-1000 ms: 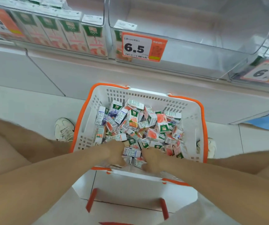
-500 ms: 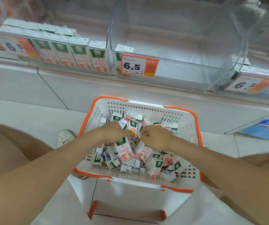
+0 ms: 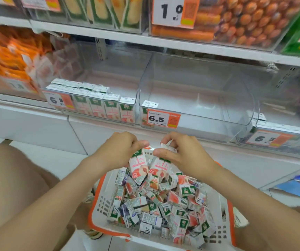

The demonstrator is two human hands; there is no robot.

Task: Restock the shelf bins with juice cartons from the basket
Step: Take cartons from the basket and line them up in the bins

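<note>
Head view. Far left: stocked bin (image 3: 98, 113), clear rigid plastic, part filled with upright rows of glossy boxy cartons. Left hand (image 3: 120, 151): fingers (image 3: 136, 143) pinching top of peach carton (image 3: 138, 164), long axis vertical, hanging above basket (image 3: 98, 211). Right hand (image 3: 183, 156): grasping second carton (image 3: 161, 167), also upright, just beside first. Middle bin (image 3: 196, 98): nearly bare, transparent, rounded corners, ahead and up-right of both hands, right hand nearer. Loose cartons (image 3: 156, 205) jumbled in perforated white basket, orange rim.
</note>
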